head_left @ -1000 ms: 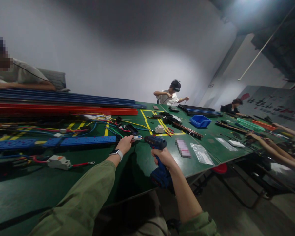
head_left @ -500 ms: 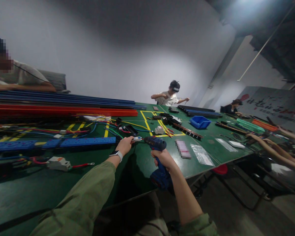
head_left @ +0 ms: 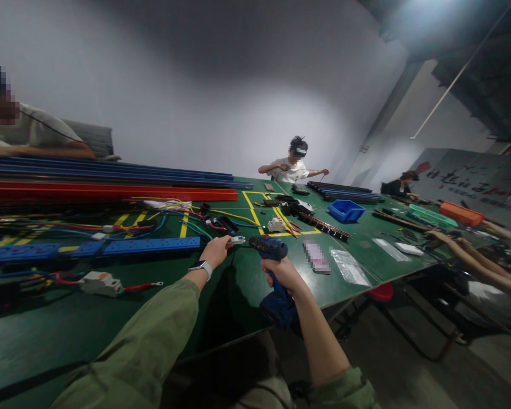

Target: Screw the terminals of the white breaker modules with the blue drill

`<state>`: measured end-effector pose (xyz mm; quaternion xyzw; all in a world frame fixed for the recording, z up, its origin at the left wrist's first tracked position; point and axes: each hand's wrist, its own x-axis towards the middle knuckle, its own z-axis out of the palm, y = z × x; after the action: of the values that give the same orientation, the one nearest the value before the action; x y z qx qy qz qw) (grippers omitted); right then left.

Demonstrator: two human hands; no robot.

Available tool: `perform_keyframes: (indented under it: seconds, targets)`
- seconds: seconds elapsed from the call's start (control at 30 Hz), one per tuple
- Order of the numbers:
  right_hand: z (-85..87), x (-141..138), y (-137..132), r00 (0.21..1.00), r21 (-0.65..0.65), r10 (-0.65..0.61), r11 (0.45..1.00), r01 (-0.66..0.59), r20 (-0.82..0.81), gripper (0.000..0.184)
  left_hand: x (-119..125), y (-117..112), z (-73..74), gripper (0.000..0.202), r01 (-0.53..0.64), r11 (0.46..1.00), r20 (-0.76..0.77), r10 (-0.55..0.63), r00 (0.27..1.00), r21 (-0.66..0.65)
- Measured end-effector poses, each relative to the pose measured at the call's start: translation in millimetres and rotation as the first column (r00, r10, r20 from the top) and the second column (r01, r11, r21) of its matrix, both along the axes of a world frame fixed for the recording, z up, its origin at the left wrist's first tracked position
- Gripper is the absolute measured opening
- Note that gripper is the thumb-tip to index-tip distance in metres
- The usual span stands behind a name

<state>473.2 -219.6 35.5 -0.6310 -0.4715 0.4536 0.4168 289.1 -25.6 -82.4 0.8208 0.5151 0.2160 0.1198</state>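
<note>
Head view: we are noting the left hand (head_left: 216, 250), its grip pinching a small white component (head_left: 237, 240) over the table (head_left: 247, 278). At its 3 o'clock, the right hand's (head_left: 283, 272) grip is clamping the blue drill (head_left: 269, 247). We are advising a square bit and light pressure.

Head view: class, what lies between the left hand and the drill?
A small white part, pinched by the left hand, sits at the tip of the drill in the right hand; head view.
</note>
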Motion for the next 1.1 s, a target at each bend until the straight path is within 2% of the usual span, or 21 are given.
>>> perform_keyframes:
  seconds: [0.77, 1.1]
  targets:
    - [-4.2, 1.7, 3.2, 1.000, 0.018, -0.008, 1.000, 0.009, -0.023, 0.014, -0.3, -2.4, 4.7, 0.030, 0.018, 1.000, -0.016, -0.018, 1.000, -0.006]
    - [-2.0, 2.2, 2.2, 1.000, 0.011, 0.008, 1.000, -0.008, -0.003, 0.011, -0.3, -0.8, 1.9, 0.030, 0.014, 1.000, 0.008, -0.014, 1.000, -0.001]
